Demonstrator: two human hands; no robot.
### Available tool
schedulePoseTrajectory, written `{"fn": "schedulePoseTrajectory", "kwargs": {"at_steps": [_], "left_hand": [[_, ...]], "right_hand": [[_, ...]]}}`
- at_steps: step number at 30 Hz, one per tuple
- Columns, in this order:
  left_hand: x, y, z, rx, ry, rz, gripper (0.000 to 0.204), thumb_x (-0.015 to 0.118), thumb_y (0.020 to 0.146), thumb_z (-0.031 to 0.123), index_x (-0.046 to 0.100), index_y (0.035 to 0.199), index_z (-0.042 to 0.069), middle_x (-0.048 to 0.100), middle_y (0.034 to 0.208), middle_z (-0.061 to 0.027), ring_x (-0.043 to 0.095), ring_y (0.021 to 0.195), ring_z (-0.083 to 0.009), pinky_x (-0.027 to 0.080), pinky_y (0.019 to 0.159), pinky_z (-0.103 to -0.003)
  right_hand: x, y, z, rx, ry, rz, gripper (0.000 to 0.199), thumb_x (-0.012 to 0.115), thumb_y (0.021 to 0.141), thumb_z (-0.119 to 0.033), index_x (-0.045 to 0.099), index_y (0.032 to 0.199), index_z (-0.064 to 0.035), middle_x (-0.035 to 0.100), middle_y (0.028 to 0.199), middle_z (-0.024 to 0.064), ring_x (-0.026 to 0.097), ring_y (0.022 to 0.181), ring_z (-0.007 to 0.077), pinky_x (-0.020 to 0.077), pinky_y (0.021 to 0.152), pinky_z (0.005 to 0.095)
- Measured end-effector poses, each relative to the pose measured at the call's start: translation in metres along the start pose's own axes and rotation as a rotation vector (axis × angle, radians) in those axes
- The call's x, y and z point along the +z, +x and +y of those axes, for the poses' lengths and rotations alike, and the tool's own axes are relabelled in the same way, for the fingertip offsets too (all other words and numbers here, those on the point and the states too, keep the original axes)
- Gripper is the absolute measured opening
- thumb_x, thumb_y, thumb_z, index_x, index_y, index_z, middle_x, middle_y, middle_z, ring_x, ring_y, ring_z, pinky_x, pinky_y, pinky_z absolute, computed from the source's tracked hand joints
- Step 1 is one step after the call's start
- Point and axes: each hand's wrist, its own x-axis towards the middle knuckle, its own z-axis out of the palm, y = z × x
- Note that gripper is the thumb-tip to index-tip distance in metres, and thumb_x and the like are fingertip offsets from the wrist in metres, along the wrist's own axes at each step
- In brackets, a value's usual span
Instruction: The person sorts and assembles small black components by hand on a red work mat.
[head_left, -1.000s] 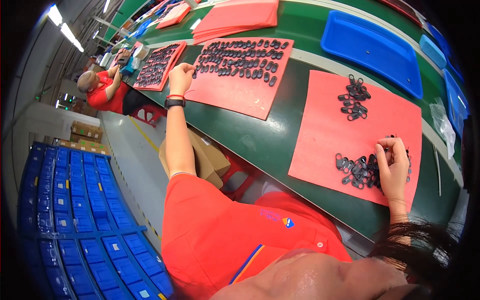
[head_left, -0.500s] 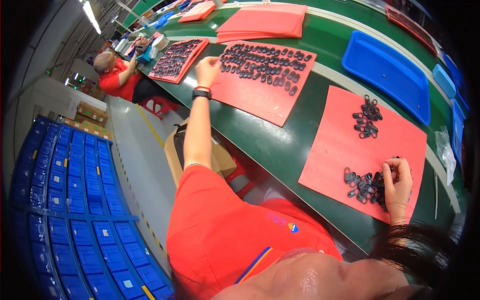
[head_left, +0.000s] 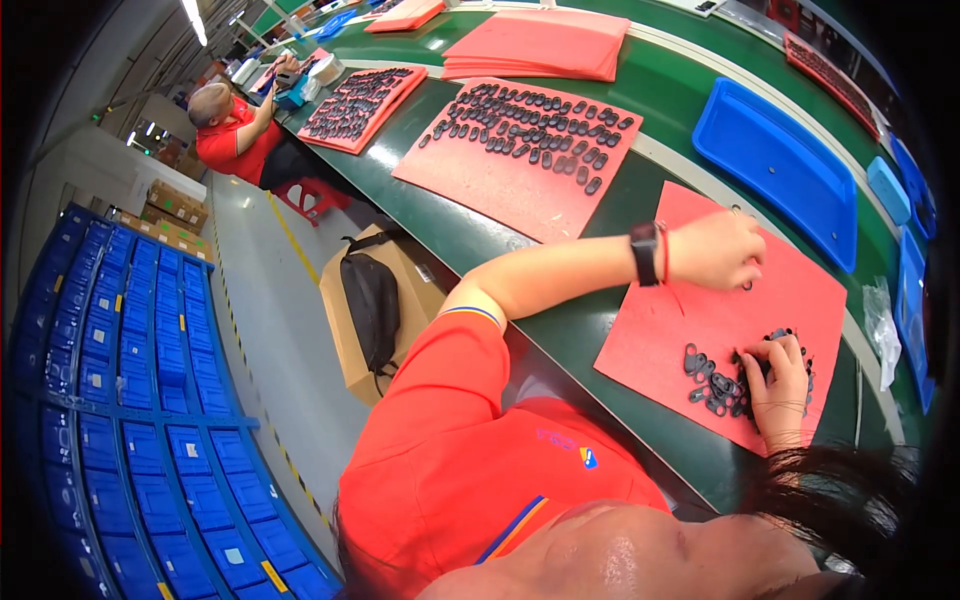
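Note:
My left hand (head_left: 715, 250), with a dark watch at its wrist, reaches over the upper part of the near pink sheet (head_left: 650, 320). Its fingers curl downward over a small group of black pieces, mostly hidden; what they hold cannot be seen. Lower on that sheet lies a pile of small black oblong pieces (head_left: 715, 385) with ring-like holes. My right hand (head_left: 778, 385) is at this pile, its thumb and forefinger bent around a small black piece. Farther left, a second pink sheet (head_left: 500, 205) carries several rows of similar pieces (head_left: 535, 125).
A blue tray (head_left: 775, 170) lies behind the near sheet. Stacked pink sheets (head_left: 535, 45) and another filled sheet (head_left: 360, 105) are farther off. A person in red (head_left: 235, 140) sits along the bench. An open carton with a black bag (head_left: 370, 305) stands below the bench edge.
My left hand has moved right, from the left edge of the rowed sheet to the near sheet. A black piece now shows at the rows' left end. My right hand stays at the pile.

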Motion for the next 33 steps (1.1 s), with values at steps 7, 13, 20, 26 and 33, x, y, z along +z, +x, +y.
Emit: {"fn": "schedulePoseTrajectory", "kwargs": {"at_steps": [7, 13, 20, 26, 33], "left_hand": [[0.031, -0.007, 0.007, 0.089, 0.067, 0.057, 0.015, 0.066, 0.072, 0.015, 0.063, 0.081, 0.003, 0.054, 0.086, -0.0113, 0.052, 0.086, -0.0279, 0.044, 0.08, -0.037], [0.034, -0.01, 0.007, 0.113, 0.078, 0.087, 0.01, 0.065, 0.072, 0.013, 0.062, 0.075, 0.004, 0.054, 0.083, -0.0097, 0.052, 0.084, -0.0257, 0.043, 0.077, -0.036], [0.037, -0.009, 0.007, 0.183, 0.252, 0.085, 0.007, 0.063, 0.072, 0.013, 0.061, 0.068, 0.008, 0.055, 0.075, -0.0064, 0.054, 0.079, -0.0229, 0.04, 0.075, -0.036], [0.038, -0.009, 0.006, 0.19, 0.296, 0.075, 0.003, 0.058, 0.07, 0.01, 0.06, 0.071, 0.009, 0.056, 0.073, -0.0065, 0.055, 0.076, -0.023, 0.04, 0.074, -0.036], [0.041, -0.005, 0.009, 0.166, 0.36, 0.076, 0.004, 0.059, 0.069, 0.012, 0.06, 0.07, 0.008, 0.056, 0.073, -0.0074, 0.056, 0.077, -0.0236, 0.04, 0.074, -0.037]], "right_hand": [[0.001, -0.003, 0.007, 0.026, 0.05, -0.006, 0.009, 0.064, 0.076, -0.002, 0.057, 0.082, -0.0029, 0.048, 0.081, 0.0097, 0.049, 0.067, 0.0228, 0.0404, 0.061, 0.0312], [-0.01, -0.001, 0.004, 0.128, 0.031, -0.025, 0.011, 0.064, 0.074, -0.001, 0.058, 0.084, -0.0031, 0.049, 0.084, 0.0082, 0.05, 0.072, 0.0219, 0.0411, 0.063, 0.0299], [-0.011, -0.004, 0.008, 0.047, 0.032, -0.018, 0.013, 0.065, 0.073, 0.002, 0.058, 0.083, -0.0031, 0.047, 0.083, 0.0073, 0.047, 0.072, 0.0195, 0.0391, 0.06, 0.0277], [-0.018, 0.001, 0.008, 0.266, 0.199, -0.138, 0.014, 0.063, 0.073, 0.006, 0.055, 0.081, -0.003, 0.046, 0.082, 0.0, 0.039, 0.061, 0.0068, 0.0315, 0.056, 0.0194], [-0.019, -0.004, 0.031, 0.386, 0.403, -0.089, 0.01, 0.059, 0.083, 0.002, 0.053, 0.084, -0.0051, 0.047, 0.074, -0.007, 0.034, 0.058, 0.0004, 0.0282, 0.051, 0.0155]]}}
